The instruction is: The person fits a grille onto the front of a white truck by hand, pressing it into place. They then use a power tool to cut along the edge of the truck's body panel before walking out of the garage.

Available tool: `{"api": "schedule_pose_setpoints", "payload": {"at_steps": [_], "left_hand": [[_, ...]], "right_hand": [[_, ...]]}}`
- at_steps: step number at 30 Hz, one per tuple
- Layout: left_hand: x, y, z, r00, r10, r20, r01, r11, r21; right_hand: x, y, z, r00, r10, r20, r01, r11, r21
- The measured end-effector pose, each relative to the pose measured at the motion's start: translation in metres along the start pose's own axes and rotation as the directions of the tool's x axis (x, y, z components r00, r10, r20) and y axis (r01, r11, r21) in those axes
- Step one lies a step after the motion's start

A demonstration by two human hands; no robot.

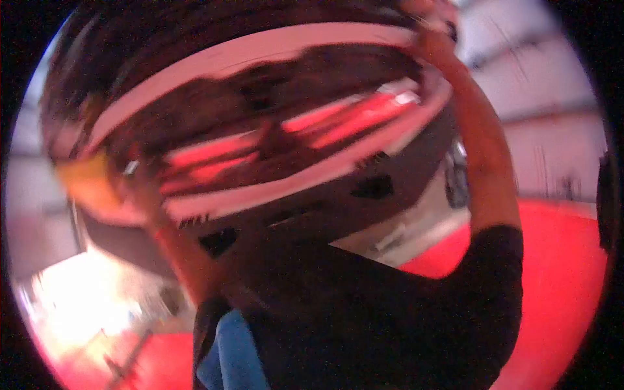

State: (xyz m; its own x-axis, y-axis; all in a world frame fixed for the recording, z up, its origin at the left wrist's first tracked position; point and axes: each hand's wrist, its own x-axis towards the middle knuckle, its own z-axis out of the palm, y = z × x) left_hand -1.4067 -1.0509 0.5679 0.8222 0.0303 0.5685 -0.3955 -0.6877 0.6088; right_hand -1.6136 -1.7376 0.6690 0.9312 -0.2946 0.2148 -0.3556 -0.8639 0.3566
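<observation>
Right hand (430,31) at car (266,140) (blurry)

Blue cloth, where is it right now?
In the head view, the blue cloth is at the bottom edge, left of centre, against the dark shirt and just below the left forearm.

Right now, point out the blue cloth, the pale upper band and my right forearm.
Blue cloth (235,354): head view, middle of its visible part.
Pale upper band (279,45): head view, middle of its curve.
Right forearm (487,143): head view, bare skin.
</observation>
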Motion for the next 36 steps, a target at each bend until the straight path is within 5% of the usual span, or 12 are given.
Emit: {"api": "schedule_pose_setpoints", "payload": {"at_steps": [4,5,6,12,18,22,33,35,36], "left_hand": [[0.002,-0.021,-0.009,0.995,0.002,0.097,0.013,0.989,-0.148],[0.009,-0.027,-0.014,0.995,0.003,0.098,0.013,0.987,-0.162],[0.009,-0.034,-0.016,0.994,0.017,0.112,0.001,0.988,-0.157],[0.011,-0.026,-0.027,0.991,0.014,0.135,0.001,0.994,-0.113],[0.006,-0.021,-0.030,0.991,-0.021,0.135,0.033,0.996,-0.084],[0.007,-0.017,-0.033,0.988,-0.047,0.145,0.054,0.998,-0.043],[0.015,0.024,-0.033,0.956,-0.241,0.166,0.196,0.948,0.251],[0.018,0.014,-0.032,0.948,-0.156,0.276,0.133,0.986,0.103],[0.022,0.011,-0.029,0.954,-0.116,0.275,0.055,0.974,0.219]], "right_hand": [[-0.023,-0.042,-0.073,0.985,0.118,0.127,-0.131,0.986,0.103],[-0.022,-0.047,-0.095,0.911,0.205,0.358,-0.303,0.922,0.242],[-0.026,-0.047,-0.088,0.968,0.172,0.180,-0.208,0.957,0.202],[-0.027,-0.044,-0.083,0.987,0.114,0.117,-0.133,0.977,0.166],[-0.032,-0.049,-0.104,0.941,0.195,0.276,-0.279,0.909,0.310],[-0.015,-0.039,-0.067,0.981,0.155,0.120,-0.175,0.968,0.182],[-0.026,-0.037,-0.062,0.996,0.087,0.012,-0.084,0.918,0.389],[-0.022,-0.039,-0.062,0.997,0.077,0.020,-0.079,0.917,0.392],[-0.019,-0.042,-0.063,0.997,0.066,0.042,-0.077,0.921,0.382]]}}
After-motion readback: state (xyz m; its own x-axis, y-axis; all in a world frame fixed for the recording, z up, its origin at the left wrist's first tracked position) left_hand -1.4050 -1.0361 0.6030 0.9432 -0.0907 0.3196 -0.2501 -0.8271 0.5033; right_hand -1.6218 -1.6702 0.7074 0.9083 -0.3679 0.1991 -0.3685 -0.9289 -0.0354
